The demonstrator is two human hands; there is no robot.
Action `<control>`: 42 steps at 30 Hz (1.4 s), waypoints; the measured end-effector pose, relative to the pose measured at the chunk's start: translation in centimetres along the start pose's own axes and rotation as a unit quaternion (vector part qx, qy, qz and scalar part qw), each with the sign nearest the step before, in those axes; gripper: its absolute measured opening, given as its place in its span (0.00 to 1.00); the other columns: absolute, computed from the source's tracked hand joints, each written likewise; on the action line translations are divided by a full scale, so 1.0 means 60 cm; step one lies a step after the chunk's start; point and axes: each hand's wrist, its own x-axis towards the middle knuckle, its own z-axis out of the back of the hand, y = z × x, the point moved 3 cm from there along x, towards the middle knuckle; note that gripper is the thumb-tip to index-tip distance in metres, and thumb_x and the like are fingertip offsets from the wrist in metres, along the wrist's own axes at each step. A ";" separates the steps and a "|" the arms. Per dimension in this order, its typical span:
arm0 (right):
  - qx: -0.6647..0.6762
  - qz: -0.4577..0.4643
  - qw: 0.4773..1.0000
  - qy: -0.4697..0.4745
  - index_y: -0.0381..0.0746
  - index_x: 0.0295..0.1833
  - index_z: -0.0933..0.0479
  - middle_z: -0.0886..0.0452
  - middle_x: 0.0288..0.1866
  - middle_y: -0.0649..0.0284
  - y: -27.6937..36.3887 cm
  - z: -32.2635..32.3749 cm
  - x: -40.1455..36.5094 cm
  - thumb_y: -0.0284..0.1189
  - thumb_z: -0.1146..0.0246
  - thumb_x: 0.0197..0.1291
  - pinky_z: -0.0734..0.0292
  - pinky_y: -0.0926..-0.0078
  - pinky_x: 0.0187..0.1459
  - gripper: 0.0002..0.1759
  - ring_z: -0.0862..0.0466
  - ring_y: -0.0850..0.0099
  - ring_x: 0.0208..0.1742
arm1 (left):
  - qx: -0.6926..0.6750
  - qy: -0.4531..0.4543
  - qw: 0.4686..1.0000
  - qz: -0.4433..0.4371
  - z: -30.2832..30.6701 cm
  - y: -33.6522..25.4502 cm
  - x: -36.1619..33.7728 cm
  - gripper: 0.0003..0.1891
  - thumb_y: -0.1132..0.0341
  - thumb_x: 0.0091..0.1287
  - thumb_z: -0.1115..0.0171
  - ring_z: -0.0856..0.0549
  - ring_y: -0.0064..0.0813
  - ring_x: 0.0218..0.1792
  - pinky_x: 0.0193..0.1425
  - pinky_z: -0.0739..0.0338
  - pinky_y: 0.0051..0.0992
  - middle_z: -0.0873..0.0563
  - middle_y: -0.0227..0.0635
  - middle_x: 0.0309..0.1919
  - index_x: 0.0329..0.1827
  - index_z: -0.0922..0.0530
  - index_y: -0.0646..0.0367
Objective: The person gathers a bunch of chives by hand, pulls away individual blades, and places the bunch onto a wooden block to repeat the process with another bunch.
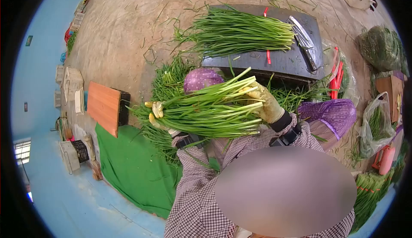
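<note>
I hold a bundle of long green chives [210, 111] crosswise in front of me with both hands, which wear yellowish gloves. My left hand [156, 113] grips the leafy end on the left. My right hand [265, 104] clasps the pale stem ends on the right. The bundle hangs above loose chives [169, 81] lying on the ground. Checked sleeves cover both my arms.
A dark board [279, 60] ahead carries another chive bundle [240, 32], a cleaver [304, 40] and a red band [268, 57]. Purple bags [337, 113] lie nearby, red bands in a plastic bag [337, 77] at right. An orange wooden board [103, 107] and green cloth [128, 165] lie left.
</note>
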 end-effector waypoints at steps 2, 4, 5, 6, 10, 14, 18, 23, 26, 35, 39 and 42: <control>-0.119 0.018 0.993 0.005 0.37 0.64 0.27 0.14 0.55 0.58 0.012 -0.002 -0.005 0.29 0.41 0.74 0.12 0.70 0.50 0.16 0.12 0.70 0.51 | -0.023 0.007 1.000 0.009 0.011 -0.003 -0.003 0.21 0.69 0.70 0.40 0.23 0.20 0.30 0.56 0.21 0.27 0.27 0.23 0.27 0.66 0.24 0.61; -0.035 -0.004 0.998 0.047 0.34 0.64 0.26 0.15 0.54 0.57 0.002 0.009 -0.003 0.30 0.40 0.75 0.14 0.71 0.52 0.18 0.12 0.70 0.50 | -0.032 -0.018 0.999 0.007 0.023 -0.006 -0.004 0.20 0.69 0.70 0.40 0.23 0.21 0.30 0.56 0.21 0.27 0.27 0.24 0.27 0.65 0.24 0.61; -0.135 0.024 0.987 0.083 0.34 0.65 0.26 0.15 0.54 0.56 0.001 0.014 0.001 0.31 0.40 0.75 0.14 0.72 0.52 0.19 0.12 0.70 0.51 | -0.036 -0.029 0.999 0.005 0.029 -0.009 -0.005 0.20 0.70 0.70 0.40 0.24 0.21 0.30 0.56 0.21 0.27 0.27 0.24 0.27 0.65 0.24 0.61; -0.234 0.053 0.964 0.118 0.33 0.65 0.25 0.15 0.55 0.56 0.005 0.012 0.006 0.33 0.39 0.75 0.15 0.72 0.53 0.20 0.13 0.70 0.51 | -0.043 -0.028 0.999 0.005 0.028 -0.009 -0.004 0.20 0.70 0.70 0.40 0.23 0.22 0.30 0.56 0.21 0.27 0.27 0.24 0.27 0.65 0.24 0.61; -0.192 -0.092 0.971 0.108 0.34 0.66 0.23 0.14 0.56 0.60 -0.001 -0.012 -0.005 0.33 0.34 0.72 0.18 0.74 0.55 0.22 0.15 0.74 0.52 | -0.044 -0.029 0.999 0.004 0.028 -0.007 -0.002 0.20 0.70 0.70 0.40 0.24 0.23 0.29 0.55 0.21 0.28 0.27 0.26 0.27 0.65 0.24 0.63; -0.224 -0.132 0.959 0.112 0.35 0.64 0.21 0.14 0.57 0.64 -0.034 -0.011 0.004 0.32 0.32 0.71 0.17 0.76 0.53 0.20 0.16 0.76 0.53 | -0.025 -0.015 0.999 0.015 0.004 0.014 -0.002 0.20 0.70 0.70 0.40 0.24 0.24 0.29 0.55 0.21 0.29 0.28 0.26 0.26 0.65 0.25 0.64; -0.206 -0.043 0.977 0.030 0.35 0.60 0.19 0.13 0.53 0.64 -0.046 -0.036 0.013 0.29 0.33 0.71 0.17 0.75 0.51 0.16 0.15 0.76 0.50 | -0.078 0.005 0.996 0.039 -0.007 0.019 0.006 0.21 0.69 0.70 0.39 0.25 0.24 0.29 0.56 0.22 0.29 0.28 0.25 0.27 0.65 0.25 0.64; -0.185 -0.055 0.981 0.010 0.35 0.56 0.19 0.13 0.46 0.65 -0.051 -0.032 0.005 0.28 0.33 0.71 0.16 0.76 0.48 0.12 0.15 0.76 0.46 | -0.058 -0.027 0.998 0.017 -0.011 0.018 -0.001 0.21 0.69 0.69 0.38 0.24 0.23 0.31 0.59 0.22 0.29 0.26 0.24 0.29 0.65 0.24 0.63; -0.139 -0.055 0.989 -0.005 0.36 0.54 0.20 0.13 0.45 0.64 -0.046 -0.043 -0.001 0.27 0.35 0.71 0.16 0.74 0.47 0.10 0.15 0.76 0.44 | -0.051 0.006 0.999 0.016 -0.008 0.026 -0.010 0.20 0.69 0.72 0.40 0.22 0.24 0.37 0.62 0.21 0.30 0.25 0.26 0.30 0.65 0.26 0.63; 0.032 0.159 0.986 0.024 0.42 0.38 0.26 0.22 0.48 0.62 0.091 0.013 -0.052 0.34 0.38 0.71 0.25 0.69 0.55 0.09 0.22 0.72 0.47 | -0.037 -0.030 0.998 0.035 0.082 -0.030 -0.036 0.08 0.62 0.72 0.40 0.17 0.22 0.45 0.70 0.25 0.45 0.19 0.22 0.33 0.49 0.20 0.51; 0.026 0.169 0.985 -0.013 0.40 0.44 0.24 0.23 0.45 0.65 0.186 0.095 -0.118 0.36 0.43 0.77 0.33 0.88 0.26 0.11 0.32 0.85 0.24 | -0.025 -0.114 0.992 -0.044 0.039 0.002 -0.043 0.19 0.66 0.71 0.41 0.20 0.21 0.35 0.53 0.17 0.30 0.23 0.22 0.30 0.64 0.22 0.58; -0.367 0.068 0.918 -0.132 0.38 0.63 0.22 0.25 0.29 0.74 0.159 0.105 -0.115 0.39 0.45 0.79 0.43 0.90 0.19 0.19 0.40 0.90 0.19 | -0.032 -0.101 0.994 -0.040 0.034 0.015 -0.041 0.19 0.67 0.71 0.42 0.21 0.21 0.35 0.54 0.18 0.30 0.24 0.23 0.29 0.64 0.22 0.58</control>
